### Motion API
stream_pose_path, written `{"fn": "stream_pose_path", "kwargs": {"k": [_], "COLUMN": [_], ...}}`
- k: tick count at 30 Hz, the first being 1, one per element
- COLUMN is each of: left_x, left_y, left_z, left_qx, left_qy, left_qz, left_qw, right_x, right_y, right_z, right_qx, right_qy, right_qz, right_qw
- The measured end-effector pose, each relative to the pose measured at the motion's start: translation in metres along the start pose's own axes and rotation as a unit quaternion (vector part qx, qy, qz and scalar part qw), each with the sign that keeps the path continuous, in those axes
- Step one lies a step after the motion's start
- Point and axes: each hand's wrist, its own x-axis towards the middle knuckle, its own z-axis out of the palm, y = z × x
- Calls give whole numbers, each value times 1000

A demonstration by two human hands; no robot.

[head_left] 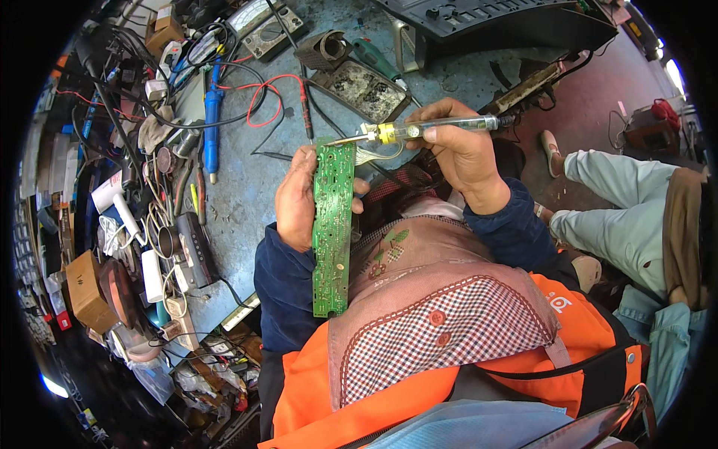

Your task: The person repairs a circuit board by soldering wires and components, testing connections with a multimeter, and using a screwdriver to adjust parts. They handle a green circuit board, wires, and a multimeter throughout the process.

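Observation:
My left hand (296, 200) grips a long green circuit board (333, 224), fingers wrapped round it from behind and the thumb at its left edge. The board stands lengthwise with its solder side facing up. In my right hand (465, 153) is a soldering iron (449, 124) with a clear handle and a yellow collar, held between thumb and fingers. Its metal tip points left to the board's upper end; whether it touches cannot be made out. Pale wires (381, 154) hang by the board's upper right edge. A red test probe (305, 112) lies just beyond.
Beyond my hands, a soldering tray (366, 91), a multimeter (268, 31) and a green-handled screwdriver (374, 58) lie on the blue bench (243, 202). A blue tool (212, 123) and tangled cables fill the left. A black panel (479, 30) stands far right. Another person's legs (621, 187) are at right.

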Motion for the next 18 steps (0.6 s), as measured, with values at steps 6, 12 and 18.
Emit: {"fn": "stream_pose_path", "kwargs": {"k": [6, 12, 18], "left_x": [1, 1, 0], "left_y": [0, 0, 1], "left_z": [0, -1, -1], "left_qx": [-1, -7, 1], "left_qy": [2, -6, -15], "left_qz": [6, 5, 6], "left_qw": [1000, 1000, 1000], "right_x": [0, 0, 1], "right_y": [-1, -1, 3], "right_z": [-3, -5, -5], "right_qx": [-15, -11, 28], "right_qy": [1, 5, -3], "right_qz": [11, 13, -8], "right_qw": [1000, 1000, 1000]}}
